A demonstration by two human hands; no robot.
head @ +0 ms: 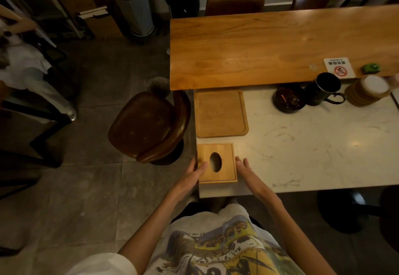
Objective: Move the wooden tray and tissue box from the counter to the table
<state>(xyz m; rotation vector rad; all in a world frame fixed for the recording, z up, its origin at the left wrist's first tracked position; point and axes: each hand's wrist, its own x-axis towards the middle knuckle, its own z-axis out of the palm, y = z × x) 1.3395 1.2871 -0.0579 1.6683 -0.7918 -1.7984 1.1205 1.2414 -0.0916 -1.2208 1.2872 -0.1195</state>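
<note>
The left hand (195, 172) lies against the left side of the square light-wood tissue box with an oval slot (216, 162), fingers touching its top. The right hand (246, 170) rests flat and open just beside its right wall, gripping nothing. The box sits at the near left corner of the white marble table (313, 145). It looks rigid, smooth and fairly light, best held by two opposite walls. Just beyond lies one flat wooden tray with a raised rim (220, 114). One box, one tray.
</note>
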